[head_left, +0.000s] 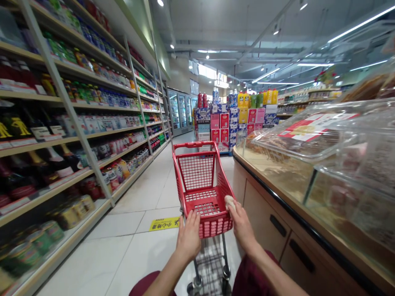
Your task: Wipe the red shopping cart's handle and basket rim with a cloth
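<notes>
A red plastic shopping cart (200,195) stands in front of me, its mesh basket holding nothing. My left hand (189,234) grips the basket's near left corner, with the fingers over the rim and the thumb apart at the side. At the near right corner, my right hand (241,220) is closed on a white cloth (230,203), which touches the basket's right rim. Part of the cloth is hidden under the fingers. Below the basket, the metal legs run down to dark wheels (195,284) near my knees.
Shelves (101,107) of bottles and cans line the left side. A counter (262,181) with clear plastic packs (296,131) stands close on the right. Stacked drink boxes (224,127) stand ahead. A yellow floor sticker (164,224) lies left of the cart on the tiles.
</notes>
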